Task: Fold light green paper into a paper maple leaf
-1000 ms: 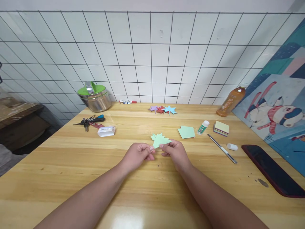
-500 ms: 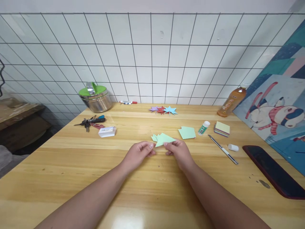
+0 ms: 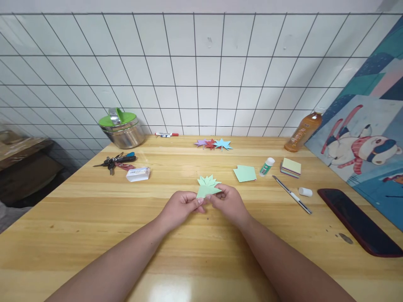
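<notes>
Between my two hands is a folded piece of light green paper (image 3: 206, 191). My left hand (image 3: 180, 209) pinches its lower left corner between thumb and fingers. On the other side, my right hand (image 3: 231, 204) is closed on its right edge. Just behind the held piece, a pointed green paper leaf (image 3: 208, 180) lies on the table, its lower part hidden. To the right lie green paper sheets (image 3: 245, 173). Farther back, purple, red and blue paper leaves (image 3: 222, 144) rest side by side.
At right are a glue stick (image 3: 267, 167), its cap (image 3: 305, 191), sticky notes (image 3: 291, 167), a craft knife (image 3: 292, 194), a phone (image 3: 359, 222) and a bottle (image 3: 304, 131). At left are keys (image 3: 115, 162), a small white box (image 3: 138, 174) and a green-lidded pot (image 3: 122, 128). A marker (image 3: 166, 134) lies by the wall.
The held paper has come down and left, toward me, and turned in my fingers. More of the green leaf behind it now shows. My right hand has moved closer to my left.
</notes>
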`<state>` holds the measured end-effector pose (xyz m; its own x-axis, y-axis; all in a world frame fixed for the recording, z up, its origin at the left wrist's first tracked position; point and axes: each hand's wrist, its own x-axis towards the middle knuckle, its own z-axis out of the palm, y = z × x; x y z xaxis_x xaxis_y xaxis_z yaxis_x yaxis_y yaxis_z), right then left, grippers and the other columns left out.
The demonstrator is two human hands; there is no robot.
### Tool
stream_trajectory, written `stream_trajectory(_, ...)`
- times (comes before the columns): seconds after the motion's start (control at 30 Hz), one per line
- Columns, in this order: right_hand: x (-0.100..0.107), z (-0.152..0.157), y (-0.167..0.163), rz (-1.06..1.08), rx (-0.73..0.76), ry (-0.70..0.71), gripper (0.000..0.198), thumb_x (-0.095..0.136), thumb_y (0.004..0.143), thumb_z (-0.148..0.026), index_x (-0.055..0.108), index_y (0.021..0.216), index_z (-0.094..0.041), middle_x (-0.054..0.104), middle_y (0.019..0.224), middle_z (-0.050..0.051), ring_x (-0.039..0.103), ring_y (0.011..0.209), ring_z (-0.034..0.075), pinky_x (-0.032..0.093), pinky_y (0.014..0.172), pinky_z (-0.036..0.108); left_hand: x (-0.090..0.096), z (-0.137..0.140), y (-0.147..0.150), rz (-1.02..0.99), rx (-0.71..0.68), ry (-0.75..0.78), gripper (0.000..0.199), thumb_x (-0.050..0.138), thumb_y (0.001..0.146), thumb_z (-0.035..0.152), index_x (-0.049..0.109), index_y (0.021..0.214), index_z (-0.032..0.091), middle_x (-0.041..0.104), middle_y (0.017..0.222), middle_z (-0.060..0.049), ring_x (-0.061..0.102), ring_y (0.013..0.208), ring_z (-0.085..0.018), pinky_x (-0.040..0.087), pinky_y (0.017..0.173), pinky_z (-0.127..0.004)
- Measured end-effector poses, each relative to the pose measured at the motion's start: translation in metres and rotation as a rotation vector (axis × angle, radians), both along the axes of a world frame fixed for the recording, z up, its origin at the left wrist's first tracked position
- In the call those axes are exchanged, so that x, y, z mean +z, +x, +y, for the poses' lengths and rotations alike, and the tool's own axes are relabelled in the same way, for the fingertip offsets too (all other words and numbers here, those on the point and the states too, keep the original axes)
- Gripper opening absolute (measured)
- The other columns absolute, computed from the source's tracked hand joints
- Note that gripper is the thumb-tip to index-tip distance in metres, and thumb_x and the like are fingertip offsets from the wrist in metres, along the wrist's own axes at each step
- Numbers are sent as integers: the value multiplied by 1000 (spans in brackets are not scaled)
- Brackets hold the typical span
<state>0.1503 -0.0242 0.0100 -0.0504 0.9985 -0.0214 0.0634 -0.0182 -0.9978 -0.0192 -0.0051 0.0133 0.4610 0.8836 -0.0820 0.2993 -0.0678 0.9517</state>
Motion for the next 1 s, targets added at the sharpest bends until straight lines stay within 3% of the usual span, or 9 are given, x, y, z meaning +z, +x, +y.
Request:
stream_trajectory(0.13,3,3,12,60,-101,6,22,68,63,-36,57,63,-17,53,56,-2,48,51,10,44,50,22,4,1,-4,23,27,72,32,57,75,41,70,61,15,69,64,-4,59,64,-17,42,63,-23)
stream_trajectory(0.33,11,6,25,153,-240,-26,26,69,61,-39,56,65,-17,54,62,-1,47,53,9,51,55,26,-3,8,-10,-28,83,-6,30,59,73,41,71,69,14,70,65,-6,59,64,-17,43,62,-24)
stream_trajectory(0.5,6,1,13,114,-8,-81,32,61,68,-42,58,93,-23,55,74,-1,51,57,10,48,49,23,-2,7,-7,-45,38,-30,31,58,73,41,69,69,13,68,62,-6,59,60,-16,43,61,-25)
stream_trajectory(0.6,0,-1,4,-105,-9,10,24,59,70,-43,57,66,-19,47,56,-4,43,50,9,42,47,21,0,3,-4,-29,-10,-21,30,59,73,40,67,64,12,68,64,-6,59,63,-17,43,63,-25)
stream_trajectory(0.67,-2,-2,0,-223,-38,63,26,57,71,-40,52,57,-18,44,50,-5,40,48,9,37,46,21,0,2,-2,-68,-47,-35,27,60,72,39,68,74,13,70,74,-6,61,71,-19,44,67,-26)
stream_trajectory(0.8,0,-5,-4,-336,-17,136,23,56,72,-34,53,55,-18,46,51,-4,40,50,10,31,47,21,-4,2,0,-122,-79,-88,28,61,72,39,68,82,13,70,85,-5,62,80,-20,44,72,-27)
stream_trajectory(1.0,3,-1,5,-245,-96,106,25,56,72,-36,50,55,-18,43,49,-5,37,48,9,29,46,21,-8,9,-5,-38,-44,-33,26,61,73,38,68,70,13,70,71,-5,61,68,-17,43,66,-25)
